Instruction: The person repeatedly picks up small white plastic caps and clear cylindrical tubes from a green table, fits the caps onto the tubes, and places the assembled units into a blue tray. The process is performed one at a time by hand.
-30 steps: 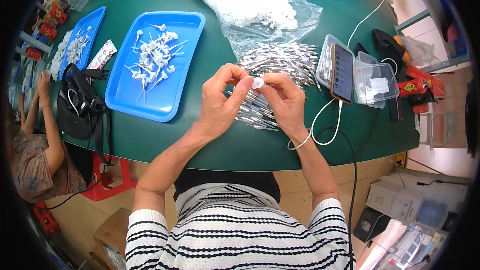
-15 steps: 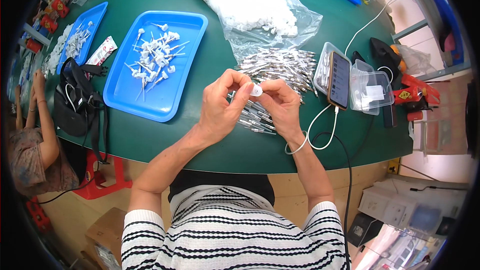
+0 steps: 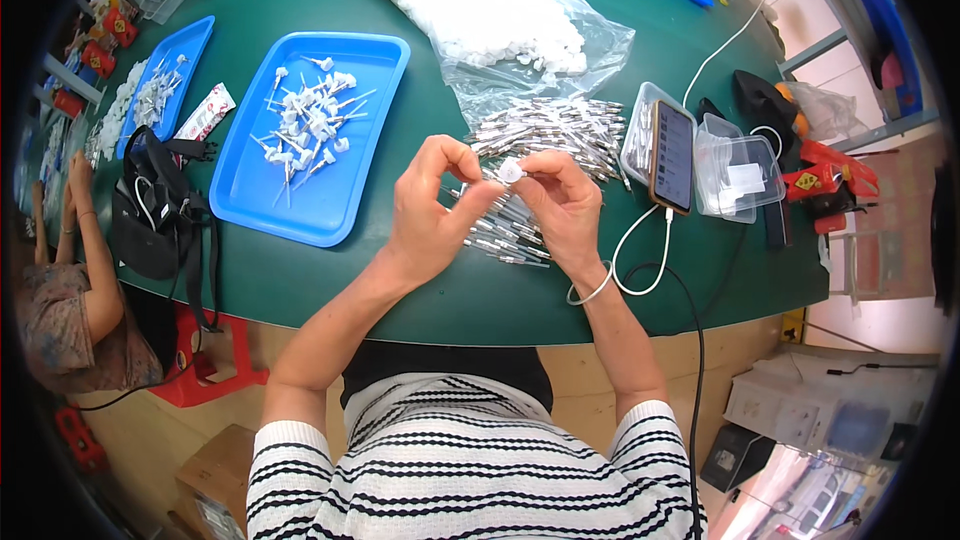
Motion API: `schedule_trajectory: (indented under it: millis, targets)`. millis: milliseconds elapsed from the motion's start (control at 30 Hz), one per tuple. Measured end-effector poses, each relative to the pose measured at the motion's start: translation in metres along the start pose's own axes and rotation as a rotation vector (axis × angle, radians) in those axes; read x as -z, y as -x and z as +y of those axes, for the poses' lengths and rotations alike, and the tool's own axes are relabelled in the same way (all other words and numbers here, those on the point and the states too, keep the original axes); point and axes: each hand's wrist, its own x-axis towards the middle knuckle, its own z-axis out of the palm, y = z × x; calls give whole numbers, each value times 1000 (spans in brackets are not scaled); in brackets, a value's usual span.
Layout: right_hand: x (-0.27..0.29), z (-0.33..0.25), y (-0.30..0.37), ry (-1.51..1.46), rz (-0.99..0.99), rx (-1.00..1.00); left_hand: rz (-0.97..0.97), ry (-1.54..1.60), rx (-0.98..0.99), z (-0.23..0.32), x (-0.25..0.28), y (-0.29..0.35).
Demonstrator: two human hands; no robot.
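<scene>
A small round white plastic cap (image 3: 511, 171) is pinched between the thumb and fingers of my right hand (image 3: 565, 208). Just left of the cap, my left hand (image 3: 430, 215) has its thumb stretched toward it and its bent index finger a little apart from the thumb. Whether a thin part joins the cap is hidden by the fingers. Beneath and behind both hands lies a pile of slim metal-and-clear rods (image 3: 550, 130). A blue tray (image 3: 235, 185) to the left holds several white-capped pieces with thin stems (image 3: 305, 120).
A large clear bag of white caps (image 3: 500, 10) lies at the back. Right of the rods, a phone (image 3: 671, 155) leans on a clear box, with another clear container (image 3: 738, 180) beside it. Left are a black bag (image 3: 150, 230) and a co-worker's arms (image 3: 85, 230).
My left thumb and index finger have parted and drawn slightly back from the cap. My right hand still pinches the cap, which shows more of its round face.
</scene>
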Motion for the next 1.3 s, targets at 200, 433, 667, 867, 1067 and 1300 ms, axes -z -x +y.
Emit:
schedule_trajectory:
  millis: [200, 433, 667, 867, 1067, 1300]
  targets:
    - [-1, -4, 1, -4, -17, 2, -60, -90, -61, -2, -2, -2]
    - [1, 0, 0, -116, -47, -52, -111, 443, 290, -3, -3, -1]
    - [2, 3, 0, -178, -49, -87, -91, 505, 279, -5, 0, -3]
    - [0, 1, -1, -179, -54, -78, -134, 423, 303, 0, 1, -1]
    - [1, 1, -1, -186, -111, -65, -188, 559, 375, -1, 2, -4]
    - [1, 5, 2, -242, -74, -114, -365, 726, 536, -8, 14, -12]
